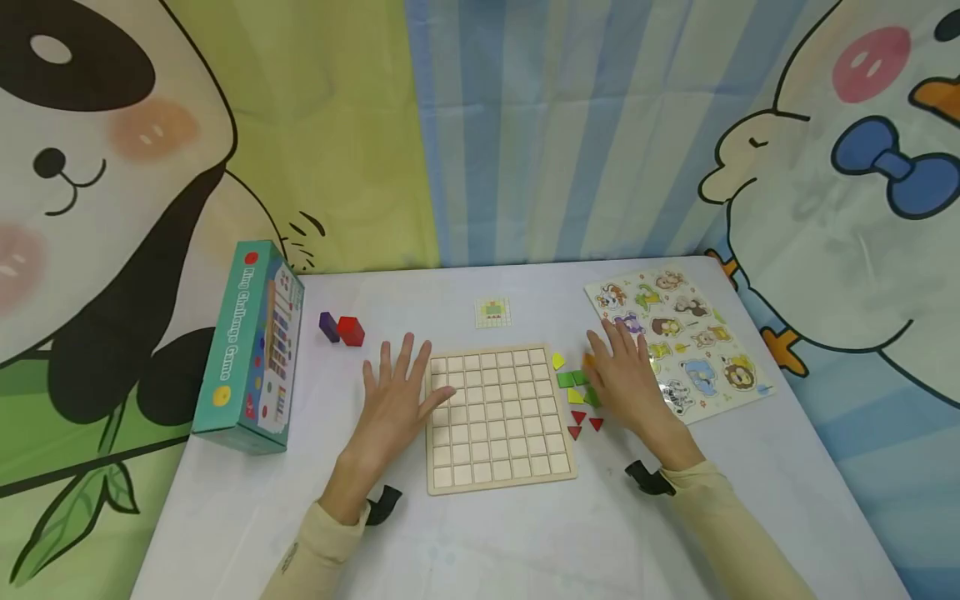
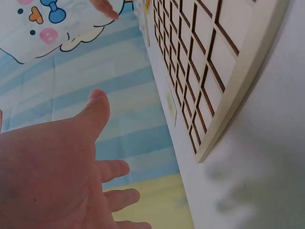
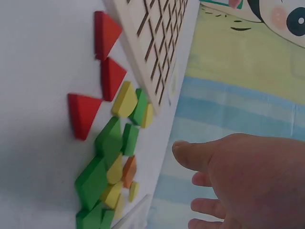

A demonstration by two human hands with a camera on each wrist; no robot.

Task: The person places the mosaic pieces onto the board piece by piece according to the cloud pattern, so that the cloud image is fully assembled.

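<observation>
Both hands are out flat over the white table [image 1: 525,542], fingers spread and straight, gripping nothing. The left hand [image 1: 393,404] sits at the left edge of the wooden grid board [image 1: 497,421], thumb reaching onto the board's frame, and the left wrist view shows the palm open above the tabletop with the board's corner just beside it. The right hand [image 1: 626,379] hovers on the other side, over a loose cluster of small coloured pieces [image 1: 577,392]: green squares, yellow bits, an orange one, and three red triangles [image 1: 583,422] lying nearest the board's right edge. From the right wrist camera those pieces [image 3: 112,157] sit directly under the open fingers; contact cannot be told. The board lies square in the middle between the two hands, all cells bare. Just right of the right hand lies an animal puzzle [image 1: 678,342], close to the table's right edge. To the left, well apart from the left hand, stand a teal game box [image 1: 251,346] and a purple and a red block [image 1: 341,328]. A small pattern card [image 1: 492,312] lies beyond the board. In front of the board, bare tabletop runs to the near edge.
</observation>
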